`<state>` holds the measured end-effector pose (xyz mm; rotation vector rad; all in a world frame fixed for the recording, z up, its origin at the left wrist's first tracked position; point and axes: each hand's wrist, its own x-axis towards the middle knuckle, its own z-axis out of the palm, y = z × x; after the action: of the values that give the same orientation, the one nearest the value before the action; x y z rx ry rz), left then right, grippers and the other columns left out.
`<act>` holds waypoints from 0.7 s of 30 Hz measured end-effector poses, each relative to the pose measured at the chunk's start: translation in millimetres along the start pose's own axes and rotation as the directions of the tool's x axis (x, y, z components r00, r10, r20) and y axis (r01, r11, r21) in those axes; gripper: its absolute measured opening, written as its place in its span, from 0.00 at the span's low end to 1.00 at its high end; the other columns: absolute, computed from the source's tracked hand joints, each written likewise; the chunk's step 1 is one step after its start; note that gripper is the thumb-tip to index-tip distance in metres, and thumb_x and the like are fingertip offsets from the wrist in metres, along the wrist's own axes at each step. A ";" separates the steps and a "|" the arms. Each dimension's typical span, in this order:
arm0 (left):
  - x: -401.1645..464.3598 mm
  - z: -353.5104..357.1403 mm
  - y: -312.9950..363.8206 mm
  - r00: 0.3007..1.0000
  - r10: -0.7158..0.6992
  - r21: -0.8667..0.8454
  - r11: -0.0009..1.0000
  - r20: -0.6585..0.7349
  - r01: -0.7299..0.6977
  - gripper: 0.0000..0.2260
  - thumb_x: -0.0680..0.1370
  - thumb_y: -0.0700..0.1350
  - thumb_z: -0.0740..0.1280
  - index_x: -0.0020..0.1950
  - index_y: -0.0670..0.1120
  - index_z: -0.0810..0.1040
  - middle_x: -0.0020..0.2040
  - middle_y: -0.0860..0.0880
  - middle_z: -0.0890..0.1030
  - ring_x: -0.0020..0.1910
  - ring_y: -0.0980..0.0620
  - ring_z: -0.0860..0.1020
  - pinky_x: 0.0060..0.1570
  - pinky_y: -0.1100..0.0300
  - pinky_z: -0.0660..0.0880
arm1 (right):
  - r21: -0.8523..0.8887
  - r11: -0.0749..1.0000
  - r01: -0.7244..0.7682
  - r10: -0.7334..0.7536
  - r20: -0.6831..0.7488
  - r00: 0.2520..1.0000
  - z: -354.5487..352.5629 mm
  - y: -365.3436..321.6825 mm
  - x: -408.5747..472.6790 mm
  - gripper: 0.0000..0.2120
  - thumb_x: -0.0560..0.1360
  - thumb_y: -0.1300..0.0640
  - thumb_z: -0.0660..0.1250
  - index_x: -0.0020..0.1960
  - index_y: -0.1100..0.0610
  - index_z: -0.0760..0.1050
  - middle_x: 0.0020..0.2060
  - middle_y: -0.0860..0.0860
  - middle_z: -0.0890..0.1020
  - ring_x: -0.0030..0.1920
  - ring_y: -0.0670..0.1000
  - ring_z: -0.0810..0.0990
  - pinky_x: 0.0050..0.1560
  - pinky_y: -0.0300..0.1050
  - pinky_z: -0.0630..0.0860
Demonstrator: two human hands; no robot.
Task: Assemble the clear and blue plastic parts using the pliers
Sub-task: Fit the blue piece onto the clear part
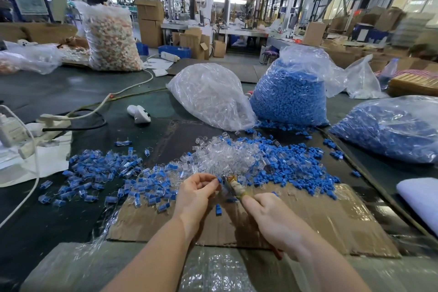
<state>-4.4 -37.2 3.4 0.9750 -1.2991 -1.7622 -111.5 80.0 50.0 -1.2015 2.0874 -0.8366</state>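
My left hand (196, 193) pinches a small blue plastic part (220, 180) at its fingertips. My right hand (267, 216) grips the pliers (233, 186), whose taped jaws point up and left at that part. Behind both hands lies a pile of clear parts (222, 156), with loose blue parts (296, 168) to its right. Joined clear-and-blue pieces (106, 173) are spread out on the left. One blue part (218, 210) lies alone on the cardboard sheet (331, 225) between my wrists.
A bag of clear parts (211, 97) and two bags of blue parts (291, 97) (391, 125) stand behind the piles. A power strip with cables (47, 123) and a white handheld device (139, 114) lie at the left. A white cloth (419, 197) sits at the right edge.
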 end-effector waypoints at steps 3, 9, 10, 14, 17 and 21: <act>1.3 0.4 -0.7 1.000 -0.004 -0.012 1.000 -0.008 0.003 0.03 0.76 0.34 0.66 0.48 0.39 0.77 0.38 0.43 0.82 0.32 0.54 0.81 0.30 0.66 0.76 | 0.061 0.998 0.013 -0.018 0.074 0.997 -1.6 -1.3 -2.9 0.17 0.80 0.53 0.57 0.32 0.51 0.65 0.15 0.41 0.65 0.18 0.40 0.62 0.20 0.31 0.59; 2.4 0.7 0.3 0.999 -0.015 0.015 1.000 -0.030 0.016 0.03 0.76 0.36 0.66 0.48 0.40 0.78 0.42 0.40 0.82 0.34 0.53 0.81 0.31 0.65 0.77 | 0.103 0.995 -0.008 -0.011 0.175 0.985 -7.0 -4.3 -3.2 0.13 0.75 0.65 0.57 0.35 0.53 0.66 0.18 0.38 0.72 0.19 0.36 0.69 0.21 0.27 0.61; 2.5 0.9 0.5 0.999 -0.015 0.016 1.000 -0.034 0.016 0.03 0.76 0.36 0.66 0.48 0.40 0.78 0.42 0.40 0.82 0.35 0.53 0.81 0.32 0.64 0.77 | 0.104 0.994 -0.014 -0.006 0.180 0.984 -6.8 -4.2 -2.6 0.12 0.75 0.65 0.57 0.35 0.53 0.67 0.18 0.38 0.72 0.20 0.36 0.69 0.21 0.28 0.62; 3.3 0.8 0.1 0.998 -0.036 0.012 0.999 -0.051 0.037 0.03 0.76 0.37 0.66 0.49 0.40 0.78 0.44 0.39 0.82 0.40 0.47 0.81 0.41 0.56 0.80 | 0.073 0.997 -0.014 0.000 0.187 0.982 -5.8 -3.9 -0.6 0.10 0.74 0.62 0.58 0.36 0.52 0.69 0.27 0.43 0.73 0.26 0.41 0.70 0.29 0.35 0.65; 4.1 0.8 -1.2 0.997 -0.036 0.018 0.999 -0.068 0.038 0.03 0.76 0.37 0.67 0.49 0.40 0.78 0.44 0.39 0.82 0.39 0.48 0.82 0.37 0.58 0.79 | 0.072 0.997 0.013 -0.026 0.185 0.982 -5.8 -4.9 0.2 0.11 0.74 0.62 0.58 0.35 0.51 0.69 0.27 0.43 0.72 0.24 0.39 0.69 0.26 0.31 0.64; 5.4 0.7 -2.2 0.997 -0.040 0.033 0.999 -0.063 0.042 0.03 0.76 0.38 0.67 0.49 0.40 0.78 0.43 0.40 0.83 0.39 0.47 0.82 0.38 0.58 0.79 | 0.043 0.998 0.035 -0.043 0.185 0.982 -8.7 -4.2 0.8 0.11 0.74 0.61 0.59 0.34 0.50 0.67 0.30 0.45 0.71 0.25 0.42 0.67 0.25 0.33 0.62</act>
<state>-7.7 -41.1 0.5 1.0750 -1.2820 -1.7313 -116.1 79.6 58.6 -1.2531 1.8941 -0.7494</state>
